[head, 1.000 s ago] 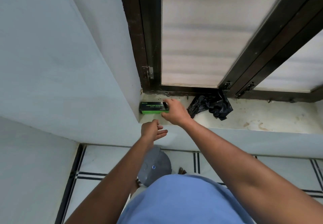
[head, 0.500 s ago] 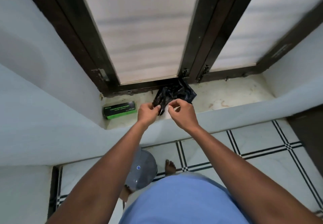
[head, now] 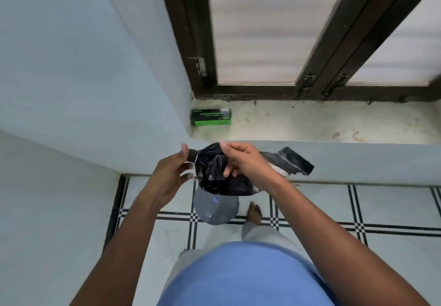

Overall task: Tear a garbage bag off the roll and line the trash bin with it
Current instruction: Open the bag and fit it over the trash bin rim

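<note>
I am pinching the black garbage bag (head: 216,169) with both my left hand (head: 175,174) and right hand (head: 243,160), above the gray trash bin (head: 216,210).

the thin black plastic garbage bag (head: 216,169) looks shiny and crinkly. the round grey plastic trash bin (head: 216,209) is smooth with a soft shine. the green and black cardboard box (head: 211,116) looks matt. the dark brown wooden door frame (head: 317,64) is rough and worn. the pale stone ledge (head: 310,124) looks stained and dull. the white floor tiles (head: 393,212) are glossy.
</note>
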Demonstrator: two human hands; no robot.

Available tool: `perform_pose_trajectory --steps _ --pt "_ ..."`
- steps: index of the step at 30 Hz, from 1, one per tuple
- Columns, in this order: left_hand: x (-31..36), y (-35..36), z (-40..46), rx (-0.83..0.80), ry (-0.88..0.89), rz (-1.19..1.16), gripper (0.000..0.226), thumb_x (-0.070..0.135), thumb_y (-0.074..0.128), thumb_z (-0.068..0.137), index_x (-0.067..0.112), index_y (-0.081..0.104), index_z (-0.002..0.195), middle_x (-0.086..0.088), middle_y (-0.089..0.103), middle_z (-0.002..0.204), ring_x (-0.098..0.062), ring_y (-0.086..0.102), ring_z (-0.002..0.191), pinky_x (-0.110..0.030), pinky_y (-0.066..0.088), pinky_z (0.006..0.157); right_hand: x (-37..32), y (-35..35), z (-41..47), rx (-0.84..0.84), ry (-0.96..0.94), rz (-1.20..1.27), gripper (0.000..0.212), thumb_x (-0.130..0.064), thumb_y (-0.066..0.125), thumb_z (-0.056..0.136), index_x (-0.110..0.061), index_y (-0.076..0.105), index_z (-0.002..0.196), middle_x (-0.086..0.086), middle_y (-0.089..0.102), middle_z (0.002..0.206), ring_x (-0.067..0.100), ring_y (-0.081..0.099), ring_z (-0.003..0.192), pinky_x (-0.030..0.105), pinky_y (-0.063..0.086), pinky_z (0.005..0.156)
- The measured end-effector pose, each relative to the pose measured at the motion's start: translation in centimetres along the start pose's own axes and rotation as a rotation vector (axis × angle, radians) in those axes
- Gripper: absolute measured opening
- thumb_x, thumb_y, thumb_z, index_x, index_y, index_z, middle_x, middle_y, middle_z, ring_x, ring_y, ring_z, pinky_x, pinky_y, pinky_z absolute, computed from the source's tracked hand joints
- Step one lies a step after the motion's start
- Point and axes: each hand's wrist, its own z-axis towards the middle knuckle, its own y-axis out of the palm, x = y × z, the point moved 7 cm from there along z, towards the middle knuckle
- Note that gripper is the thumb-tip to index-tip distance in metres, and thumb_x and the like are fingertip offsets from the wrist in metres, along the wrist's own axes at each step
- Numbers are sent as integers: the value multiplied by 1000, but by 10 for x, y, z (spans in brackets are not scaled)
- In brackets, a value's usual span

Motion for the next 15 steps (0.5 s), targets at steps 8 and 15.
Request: perform_pose_trajectory --steps 8,15 --pt "5 -87 -77 91 112 214 93 71 81 79 -15 72 113 -7 73 94 -11 63 72 -35 52 78 9 126 -58 -55 -86 -155 47 -56 84 94 -28 78 131 -10 85 109 2 76 93 24 58 86" --pt "-17 -132 -129 -278 106 378 83 65 78 93 6 56 147 -10 72 144 -27 67 137 -47 50 114 29 210 -87 -48 -99 162 23 -26 80 103 -5 79 94 15 66 79 16 56 55 25 44 54"
